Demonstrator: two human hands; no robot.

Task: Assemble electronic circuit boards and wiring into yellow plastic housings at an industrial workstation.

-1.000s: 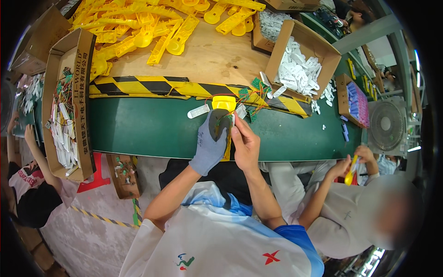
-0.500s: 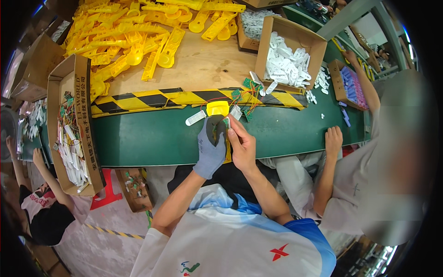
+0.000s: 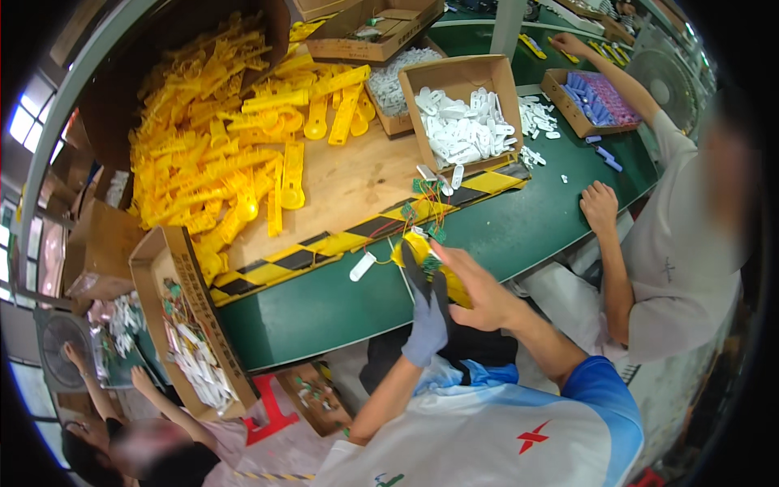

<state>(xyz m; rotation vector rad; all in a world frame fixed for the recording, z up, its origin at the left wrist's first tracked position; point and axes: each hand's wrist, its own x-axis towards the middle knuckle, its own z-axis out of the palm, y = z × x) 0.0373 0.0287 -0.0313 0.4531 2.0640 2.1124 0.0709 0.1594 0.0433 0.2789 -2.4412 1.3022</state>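
My left hand (image 3: 427, 312), in a grey glove with dark fingertips, grips a yellow plastic housing (image 3: 459, 290) at the table's near edge. My bare right hand (image 3: 480, 288) is closed round its other side, index finger pressed by a small green circuit board (image 3: 433, 263) at the housing's upper part. Fingers cover much of the housing. Thin wires run from there to a white oblong plastic piece (image 3: 363, 266) on the left. Just beyond my hands, more green circuit boards (image 3: 425, 187) with red wires lie beside white pieces on the striped tape.
Yellow housings (image 3: 219, 154) heap on a wooden board edged with striped tape (image 3: 284, 264). Cardboard boxes hold white parts (image 3: 466, 126), wired parts (image 3: 191, 345) and purple pieces (image 3: 596, 101). A co-worker (image 3: 673, 235) sits at right, another (image 3: 162, 442) at lower left.
The view has turned and tilted, so the table now slants up to the right. My right hand has shifted from a fingertip pinch to a fuller grip round the housing, which is tilted.
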